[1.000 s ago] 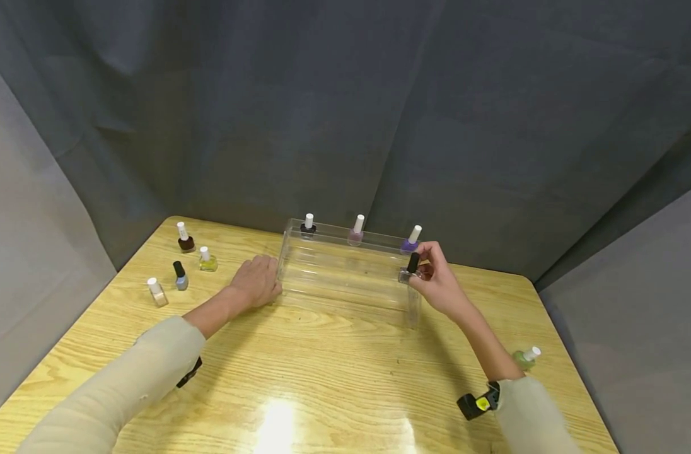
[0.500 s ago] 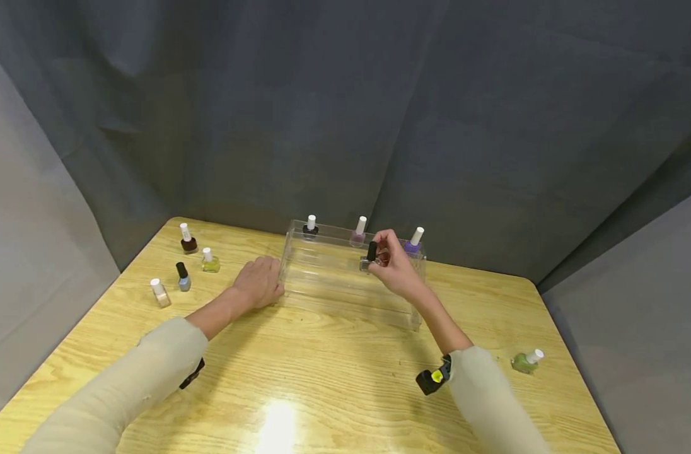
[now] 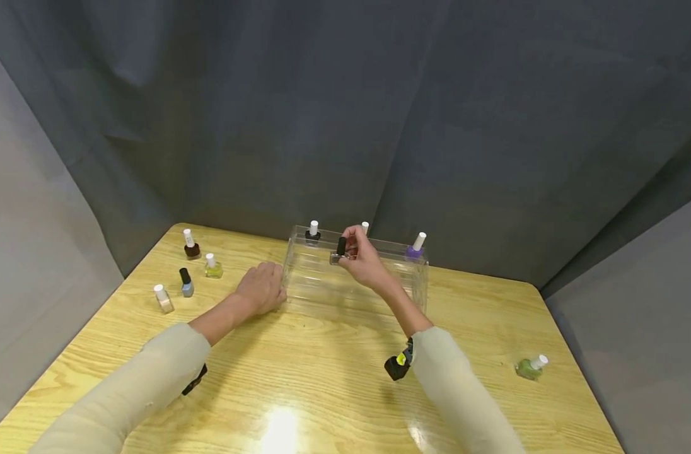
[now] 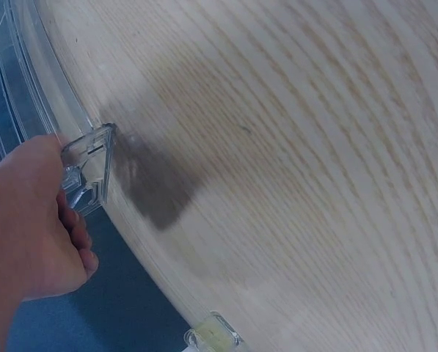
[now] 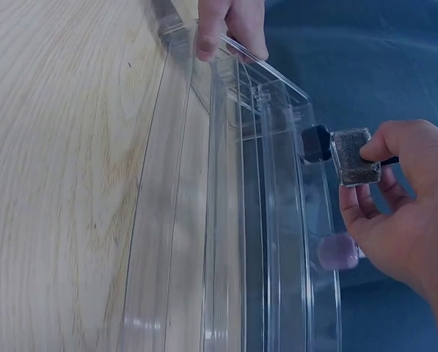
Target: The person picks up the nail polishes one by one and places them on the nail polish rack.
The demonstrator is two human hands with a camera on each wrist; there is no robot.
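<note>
My left hand [image 3: 260, 290] grips the left end of a clear stepped display rack [image 3: 317, 293], thumb and fingers on its side panel. Between the thumb and fingers of my right hand [image 3: 368, 263] is a nail polish bottle [image 5: 356, 158], glittery dark grey with a black cap. It is held over the rack's upper tiers, left of the middle. Along the top tier stand a black nail polish [image 3: 313, 235], a lilac nail polish [image 5: 339, 251] and a purple nail polish [image 3: 415, 251], all white-capped. In the head view my right hand hides most of the lilac one.
On the table's left stand a dark brown polish [image 3: 192, 250], a yellow polish [image 3: 214, 271], a light blue polish [image 3: 187, 289] and a cream polish [image 3: 165, 304]. A green polish [image 3: 528, 369] is at the right. Dark curtain [image 3: 345, 113] hangs behind the table.
My right hand has carried the grey bottle leftward along the rack, from its right end to left of the middle. My left hand has stayed on the rack's left end.
</note>
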